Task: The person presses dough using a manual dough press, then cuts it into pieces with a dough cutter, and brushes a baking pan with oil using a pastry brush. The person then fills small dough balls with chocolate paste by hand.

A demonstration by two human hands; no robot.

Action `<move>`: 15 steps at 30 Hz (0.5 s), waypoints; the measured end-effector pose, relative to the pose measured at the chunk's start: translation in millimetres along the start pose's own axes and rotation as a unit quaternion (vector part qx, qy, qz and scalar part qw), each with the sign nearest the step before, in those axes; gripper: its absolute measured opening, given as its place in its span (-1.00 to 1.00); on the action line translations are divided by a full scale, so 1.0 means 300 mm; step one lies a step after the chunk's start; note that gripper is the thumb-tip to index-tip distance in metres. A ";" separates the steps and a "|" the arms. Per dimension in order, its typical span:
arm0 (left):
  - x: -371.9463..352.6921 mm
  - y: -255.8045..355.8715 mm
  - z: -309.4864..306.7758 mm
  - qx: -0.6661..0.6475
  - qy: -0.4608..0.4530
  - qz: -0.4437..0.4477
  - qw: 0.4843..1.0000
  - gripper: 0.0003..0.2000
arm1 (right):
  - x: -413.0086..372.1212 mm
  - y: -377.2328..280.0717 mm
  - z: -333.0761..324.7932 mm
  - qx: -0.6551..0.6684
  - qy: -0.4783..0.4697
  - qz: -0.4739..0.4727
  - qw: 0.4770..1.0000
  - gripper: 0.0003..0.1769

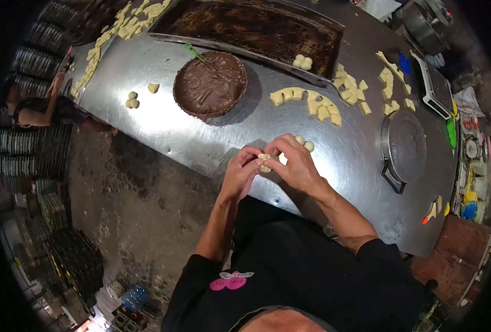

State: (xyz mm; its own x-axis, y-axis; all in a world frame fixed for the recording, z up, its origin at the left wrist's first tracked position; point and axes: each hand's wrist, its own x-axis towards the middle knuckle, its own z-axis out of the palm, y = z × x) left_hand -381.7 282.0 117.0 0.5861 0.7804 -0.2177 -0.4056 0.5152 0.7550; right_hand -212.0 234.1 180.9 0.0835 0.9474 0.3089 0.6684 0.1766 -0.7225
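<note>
Between my left hand [242, 172] and my right hand [296, 166], near the table's front edge, is a small piece of pale dough [265, 162]. The fingers of both hands are closed around it. Just beyond my right hand lie round dough balls [308, 146], partly hidden by it. Farther forward, a curved row of cut dough pieces [313, 103] rests on the metal table. A round bowl of brown filling [210, 84] stands to the left of that row, with a green-handled tool [194, 52] stuck in it.
A large dark tray [251, 25] at the back holds dough balls [302, 62]. On the right are a round lidded pan [407, 146] and a scale [433, 86]. More dough balls [132, 100] sit at left. Another person [46, 110] is at the table's left end.
</note>
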 end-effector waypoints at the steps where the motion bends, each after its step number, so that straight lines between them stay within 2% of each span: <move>1: 0.011 0.018 -0.013 -0.021 -0.004 -0.038 0.999 -0.82 | 0.023 0.007 0.016 0.087 -0.054 0.050 0.993 -0.85; 2: 0.019 0.032 -0.028 -0.044 -0.009 -0.077 0.996 -0.83 | 0.041 0.016 0.034 0.172 -0.108 0.100 0.974 -0.86; 4: 0.029 0.046 -0.056 -0.083 -0.005 -0.093 0.992 -0.77 | 0.052 0.050 0.084 0.127 -0.111 0.085 0.982 -0.85; 6: 0.029 0.045 -0.056 -0.017 0.074 -0.028 0.997 -0.73 | 0.054 0.044 0.142 0.104 -0.016 0.090 0.990 -0.85; 7: 0.034 0.046 -0.069 -0.020 0.077 -0.032 0.996 -0.73 | 0.055 0.028 0.166 0.119 0.019 0.060 0.991 -0.87; 10: 0.044 0.046 -0.098 -0.063 0.089 -0.018 0.994 -0.72 | 0.061 -0.015 0.177 0.078 0.003 0.047 0.996 -0.87; 14: 0.072 0.030 -0.135 -0.082 0.031 -0.068 0.994 -0.73 | 0.070 0.021 0.160 0.006 -0.015 0.022 1.000 -0.84; 15: 0.082 0.019 -0.142 -0.094 0.009 -0.086 0.992 -0.73 | 0.067 0.014 0.150 -0.009 -0.007 0.046 0.999 -0.85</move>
State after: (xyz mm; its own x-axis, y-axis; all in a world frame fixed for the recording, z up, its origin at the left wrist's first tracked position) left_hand -399.5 319.2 89.5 0.6456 0.6809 -0.3457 -0.4261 0.6969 0.5769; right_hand -240.8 266.0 156.2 0.1351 0.9628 0.2339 0.6711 0.0848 -0.7365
